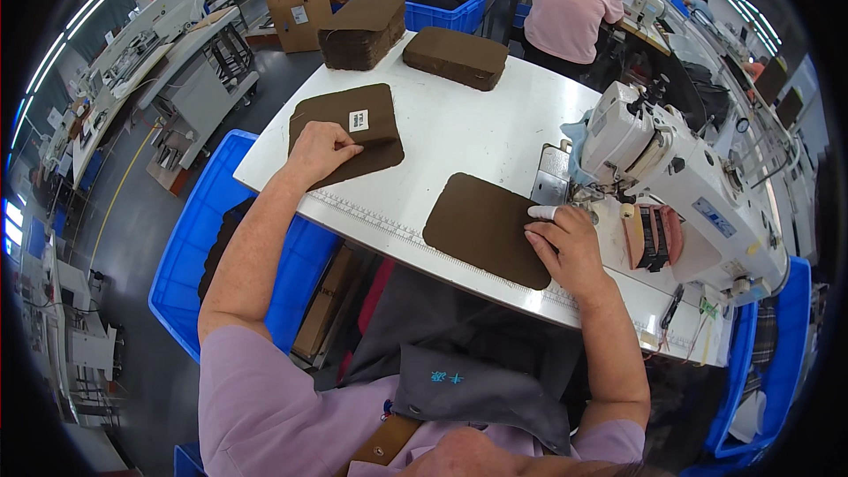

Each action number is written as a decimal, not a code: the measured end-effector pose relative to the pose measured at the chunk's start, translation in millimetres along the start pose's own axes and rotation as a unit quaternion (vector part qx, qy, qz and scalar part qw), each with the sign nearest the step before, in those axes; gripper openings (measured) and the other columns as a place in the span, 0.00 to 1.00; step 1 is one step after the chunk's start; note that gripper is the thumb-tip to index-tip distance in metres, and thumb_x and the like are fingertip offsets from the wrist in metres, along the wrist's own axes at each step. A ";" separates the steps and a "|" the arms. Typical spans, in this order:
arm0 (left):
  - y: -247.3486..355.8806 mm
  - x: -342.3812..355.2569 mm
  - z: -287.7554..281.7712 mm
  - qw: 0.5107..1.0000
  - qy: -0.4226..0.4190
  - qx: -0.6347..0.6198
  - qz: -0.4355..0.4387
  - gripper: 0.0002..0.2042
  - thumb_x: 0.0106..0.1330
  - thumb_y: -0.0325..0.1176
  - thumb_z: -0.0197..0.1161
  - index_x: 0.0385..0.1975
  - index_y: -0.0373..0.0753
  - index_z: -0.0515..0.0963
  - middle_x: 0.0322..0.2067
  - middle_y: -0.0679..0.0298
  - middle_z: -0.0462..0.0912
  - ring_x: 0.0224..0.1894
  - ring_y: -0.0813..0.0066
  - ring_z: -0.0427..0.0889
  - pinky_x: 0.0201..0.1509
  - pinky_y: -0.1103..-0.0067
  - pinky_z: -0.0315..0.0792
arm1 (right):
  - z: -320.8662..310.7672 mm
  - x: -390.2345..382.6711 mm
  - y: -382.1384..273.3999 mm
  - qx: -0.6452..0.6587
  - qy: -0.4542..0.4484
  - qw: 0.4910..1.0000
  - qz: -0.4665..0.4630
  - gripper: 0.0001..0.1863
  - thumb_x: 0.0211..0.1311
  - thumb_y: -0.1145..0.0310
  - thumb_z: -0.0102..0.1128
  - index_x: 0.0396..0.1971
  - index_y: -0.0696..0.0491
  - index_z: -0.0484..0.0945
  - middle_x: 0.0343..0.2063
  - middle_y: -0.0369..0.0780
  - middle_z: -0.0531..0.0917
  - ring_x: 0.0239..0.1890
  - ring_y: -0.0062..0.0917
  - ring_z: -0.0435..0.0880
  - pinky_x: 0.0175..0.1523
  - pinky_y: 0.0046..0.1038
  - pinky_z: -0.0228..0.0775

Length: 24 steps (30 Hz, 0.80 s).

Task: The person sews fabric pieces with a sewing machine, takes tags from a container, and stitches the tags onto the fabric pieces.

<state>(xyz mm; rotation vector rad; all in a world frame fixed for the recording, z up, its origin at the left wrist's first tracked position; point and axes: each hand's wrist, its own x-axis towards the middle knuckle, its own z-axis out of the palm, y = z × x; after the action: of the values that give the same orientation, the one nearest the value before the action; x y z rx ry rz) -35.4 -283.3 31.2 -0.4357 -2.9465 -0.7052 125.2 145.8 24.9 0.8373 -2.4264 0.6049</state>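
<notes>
On the white sewing table [415, 159], my left hand [323, 155] pinches a brown fabric panel [382, 157] at the left. This panel has rounded corners, a raised fold and a small white label [358, 120]. A second brown fabric panel [484, 228] lies flat nearer me, left of the sewing machine [667, 172]. My right hand [570, 247] rests on its right edge, thumb and fingers apart. One of those fingers wears a white cover [541, 212]. The panel's right edge is partly hidden under this hand.
Two brown panel stacks [364, 40] [455, 57] stand at the table's far side. Small thread snips [673, 305] lie near the right front. A blue bin [181, 283] sits below left, another blue bin [733, 406] below right. A person in pink [572, 0] works beyond the table.
</notes>
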 end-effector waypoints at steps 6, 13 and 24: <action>-15.4 -1.9 -10.9 0.998 0.001 0.039 0.045 0.12 0.54 0.25 0.71 0.39 0.36 0.88 0.37 0.55 0.87 0.40 0.59 0.88 0.46 0.68 0.81 | 1.5 -2.5 1.6 -0.001 0.012 1.000 0.002 0.05 0.60 0.69 0.70 0.34 0.53 0.87 0.38 0.39 0.85 0.40 0.38 0.82 0.48 0.40 0.72; 83.8 -26.0 -66.5 0.881 0.338 0.123 0.307 0.11 0.51 0.17 0.68 0.34 0.37 0.86 0.40 0.58 0.87 0.39 0.60 0.88 0.46 0.71 0.83 | -12.9 -3.0 -31.5 0.209 -0.012 0.964 0.166 0.10 0.71 0.66 0.64 0.43 0.55 0.88 0.49 0.42 0.86 0.51 0.33 0.86 0.56 0.34 0.76; 188.8 -116.4 -61.8 0.843 0.149 -0.180 0.483 0.04 0.56 0.18 0.71 0.27 0.34 0.84 0.41 0.53 0.85 0.42 0.55 0.91 0.46 0.68 0.90 | 26.4 -51.2 -98.2 0.892 -0.060 0.338 0.293 0.50 0.74 0.26 0.28 0.67 0.61 0.68 0.58 0.49 0.83 0.58 0.33 0.85 0.60 0.34 0.79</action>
<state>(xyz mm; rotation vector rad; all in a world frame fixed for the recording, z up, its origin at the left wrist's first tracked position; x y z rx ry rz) 131.8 -179.9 151.2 -1.5084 -1.8789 -0.9991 216.9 83.8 -1.6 0.3121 -0.8235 3.6644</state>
